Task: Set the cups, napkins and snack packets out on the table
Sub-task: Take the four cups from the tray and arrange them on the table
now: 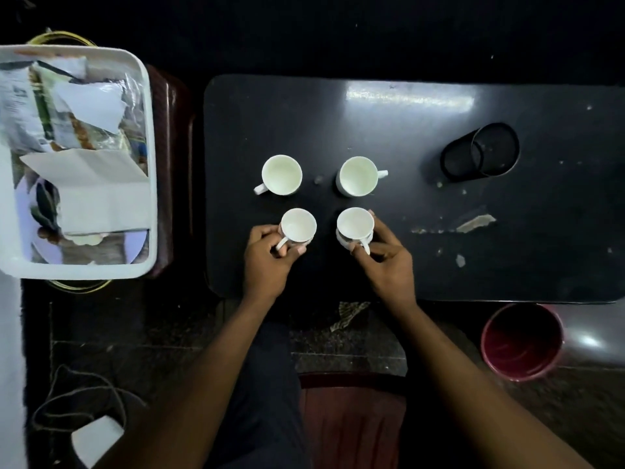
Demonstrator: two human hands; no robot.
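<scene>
Several white cups stand in a square on the black table (406, 137). The far left cup (281, 175) and far right cup (358, 176) stand free, their handles pointing outward. My left hand (267, 262) grips the handle of the near left cup (299, 225). My right hand (389, 258) holds the near right cup (355, 223) by its handle and side. Both near cups rest on the table. A white tray (150, 164) at the left holds white napkins (101, 194) and snack packets (44, 116).
A black mesh pen holder (480, 152) lies on its side at the table's right. Chipped patches (473, 223) mark the table surface. A red bucket (522, 341) stands on the floor below the table's right edge. A cord (81, 394) lies on the floor at the left.
</scene>
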